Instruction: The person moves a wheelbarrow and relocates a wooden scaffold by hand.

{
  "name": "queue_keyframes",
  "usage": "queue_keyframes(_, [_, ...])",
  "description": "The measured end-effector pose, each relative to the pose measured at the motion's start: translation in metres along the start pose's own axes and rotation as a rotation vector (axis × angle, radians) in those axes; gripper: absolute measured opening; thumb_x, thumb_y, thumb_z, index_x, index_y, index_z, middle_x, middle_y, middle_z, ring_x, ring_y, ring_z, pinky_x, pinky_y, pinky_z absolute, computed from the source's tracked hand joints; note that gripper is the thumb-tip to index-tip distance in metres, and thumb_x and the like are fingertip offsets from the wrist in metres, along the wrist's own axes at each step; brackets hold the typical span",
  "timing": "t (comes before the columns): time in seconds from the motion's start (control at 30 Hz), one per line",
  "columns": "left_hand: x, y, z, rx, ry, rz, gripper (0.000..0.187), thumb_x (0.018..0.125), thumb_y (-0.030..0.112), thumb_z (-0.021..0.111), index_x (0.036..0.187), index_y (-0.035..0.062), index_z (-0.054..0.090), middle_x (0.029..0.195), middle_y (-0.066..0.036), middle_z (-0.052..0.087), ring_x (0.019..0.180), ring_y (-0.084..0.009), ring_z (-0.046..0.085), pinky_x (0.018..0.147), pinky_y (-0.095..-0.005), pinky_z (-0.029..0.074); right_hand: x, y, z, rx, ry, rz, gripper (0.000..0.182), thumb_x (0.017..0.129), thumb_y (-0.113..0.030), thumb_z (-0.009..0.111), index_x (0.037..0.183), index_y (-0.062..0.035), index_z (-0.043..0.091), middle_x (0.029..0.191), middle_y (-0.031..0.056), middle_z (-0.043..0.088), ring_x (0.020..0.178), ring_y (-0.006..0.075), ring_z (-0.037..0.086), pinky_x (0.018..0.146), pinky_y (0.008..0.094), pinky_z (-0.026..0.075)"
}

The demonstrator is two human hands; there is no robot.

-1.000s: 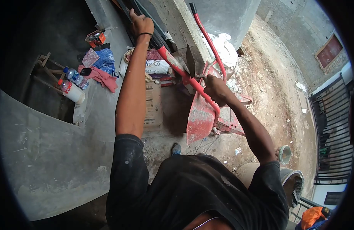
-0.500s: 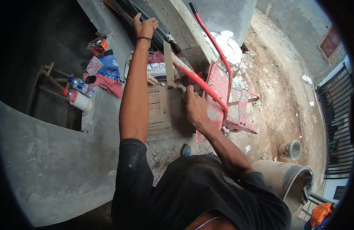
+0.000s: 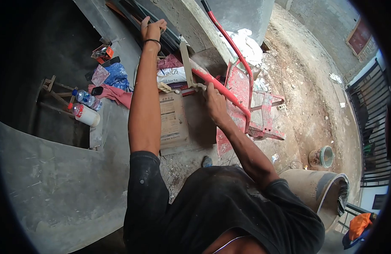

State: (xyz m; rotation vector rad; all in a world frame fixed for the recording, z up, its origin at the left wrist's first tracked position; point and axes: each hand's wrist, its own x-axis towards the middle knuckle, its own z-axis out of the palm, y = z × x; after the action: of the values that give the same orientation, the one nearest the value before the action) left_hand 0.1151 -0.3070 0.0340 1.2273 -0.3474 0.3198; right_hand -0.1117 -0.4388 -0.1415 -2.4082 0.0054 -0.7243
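My left hand [image 3: 152, 30] reaches far forward with its fingers spread and nothing in them. It overlaps a bundle of long dark bars [image 3: 138, 19] leaning by the wall. My right hand [image 3: 214, 100] is wrapped round the handle of a trowel [image 3: 186, 63], whose long, flat, cement-coated blade points away from me. Right beside that hand runs a red handle of the wheelbarrow [image 3: 232, 100], which stands tilted and spattered with cement. Below the blade lies a brown paper cement sack [image 3: 173, 118], near a white printed bag [image 3: 171, 75].
On the left ledge are a pink cloth [image 3: 115, 96], a blue cloth [image 3: 117, 75], a water bottle [image 3: 88, 99] and a white-filled bottle [image 3: 86, 115]. A large drum [image 3: 303, 182] and a bucket [image 3: 320, 156] stand at right. A concrete edge [image 3: 195, 25] runs ahead.
My view has shifted slightly, so most things sit a little further left. My left hand stays stretched out with its fingers more bent; my right hand keeps hold of the trowel.
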Motion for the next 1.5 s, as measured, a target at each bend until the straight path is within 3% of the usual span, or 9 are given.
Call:
queue_keyframes(0.13, [-0.008, 0.011, 0.004, -0.129, -0.052, -0.061, 0.075, 0.066, -0.017, 0.043, 0.136, -0.0071, 0.018, 0.116, -0.041, 0.046, 0.104, -0.0472, 0.055, 0.086, -0.0417, 0.052, -0.004, -0.033, -0.031, 0.017, -0.041, 0.011, 0.035, 0.083, -0.008, 0.049, 0.116, -0.0014, 0.037, 0.072, 0.0238, 0.055, 0.063, 0.0406, 0.058, 0.053, 0.0499, 0.046])
queue_keyframes(0.2, [-0.007, 0.011, 0.001, -0.110, -0.063, -0.050, 0.072, 0.066, -0.016, 0.043, 0.135, -0.0074, 0.021, 0.116, -0.040, 0.047, 0.105, -0.0464, 0.054, 0.088, -0.0427, 0.050, 0.012, -0.030, -0.026, 0.071, 0.204, -0.252, 0.031, 0.085, -0.010, 0.049, 0.113, -0.0027, 0.037, 0.073, 0.0250, 0.056, 0.063, 0.0415, 0.058, 0.054, 0.0513, 0.045])
queue_keyframes(0.4, [-0.013, 0.015, 0.010, -0.103, -0.019, -0.065, 0.070, 0.067, -0.016, 0.040, 0.134, -0.0079, 0.023, 0.114, -0.038, 0.049, 0.103, -0.0436, 0.057, 0.090, -0.0422, 0.049, -0.011, -0.034, -0.029, 0.053, -0.005, 0.029, 0.025, 0.084, -0.011, 0.052, 0.105, -0.0035, 0.041, 0.072, 0.0207, 0.052, 0.059, 0.0401, 0.056, 0.050, 0.0497, 0.044])
queue_keyframes(0.47, [-0.007, 0.015, 0.010, -0.112, -0.021, -0.064, 0.069, 0.067, -0.017, 0.039, 0.134, -0.0075, 0.024, 0.114, -0.037, 0.050, 0.104, -0.0431, 0.057, 0.091, -0.0424, 0.049, 0.003, -0.036, -0.027, 0.161, 0.265, -0.253, 0.028, 0.083, -0.013, 0.054, 0.104, -0.0020, 0.039, 0.067, 0.0238, 0.055, 0.057, 0.0417, 0.056, 0.052, 0.0512, 0.043])
queue_keyframes(0.6, [-0.007, 0.014, 0.009, -0.006, -0.010, -0.022, 0.065, 0.068, -0.016, 0.038, 0.132, -0.0100, 0.025, 0.114, -0.037, 0.050, 0.104, -0.0435, 0.056, 0.092, -0.0423, 0.049, -0.003, -0.003, -0.019, -0.034, -0.120, 0.093, 0.025, 0.083, -0.015, 0.055, 0.098, -0.0034, 0.040, 0.069, 0.0197, 0.055, 0.060, 0.0400, 0.056, 0.053, 0.0488, 0.044])
queue_keyframes(0.8, [-0.007, 0.007, 0.005, -0.110, -0.016, -0.072, 0.064, 0.069, -0.015, 0.038, 0.132, -0.0101, 0.026, 0.115, -0.038, 0.049, 0.102, -0.0437, 0.057, 0.089, -0.0421, 0.050, 0.014, -0.038, -0.054, 0.078, 0.101, -0.101, 0.024, 0.078, -0.005, 0.054, 0.097, -0.0023, 0.041, 0.069, 0.0241, 0.059, 0.063, 0.0396, 0.060, 0.054, 0.0495, 0.045])
queue_keyframes(0.87, [-0.016, 0.005, 0.002, -0.123, -0.024, -0.097, 0.064, 0.070, -0.014, 0.038, 0.132, -0.0098, 0.025, 0.115, -0.038, 0.049, 0.102, -0.0437, 0.057, 0.089, -0.0423, 0.050, 0.011, -0.002, -0.039, -0.065, -0.191, 0.092, 0.029, 0.080, -0.012, 0.061, 0.096, -0.0055, 0.038, 0.066, 0.0214, 0.057, 0.065, 0.0430, 0.057, 0.054, 0.0511, 0.041])
queue_keyframes(1.37, [-0.003, -0.008, 0.001, -0.149, 0.033, -0.016, 0.076, 0.069, -0.015, 0.043, 0.137, 0.0003, 0.013, 0.115, -0.040, 0.045, 0.098, -0.0489, 0.057, 0.081, -0.0491, 0.053, 0.024, -0.029, -0.077, 0.114, -0.258, 0.038, 0.020, 0.077, -0.011, 0.054, 0.091, 0.0003, 0.045, 0.070, 0.0281, 0.058, 0.068, 0.0447, 0.058, 0.062, 0.0549, 0.044])
queue_keyframes(1.5, [-0.001, -0.014, 0.000, -0.152, 0.061, 0.000, 0.068, 0.081, -0.006, 0.050, 0.137, 0.0104, 0.014, 0.110, -0.034, 0.051, 0.090, -0.0400, 0.061, 0.074, -0.0441, 0.055, 0.038, -0.028, -0.058, 0.042, -0.290, 0.090, 0.028, 0.078, -0.013, 0.055, 0.101, -0.0019, 0.043, 0.074, 0.0280, 0.058, 0.073, 0.0462, 0.058, 0.066, 0.0530, 0.044])
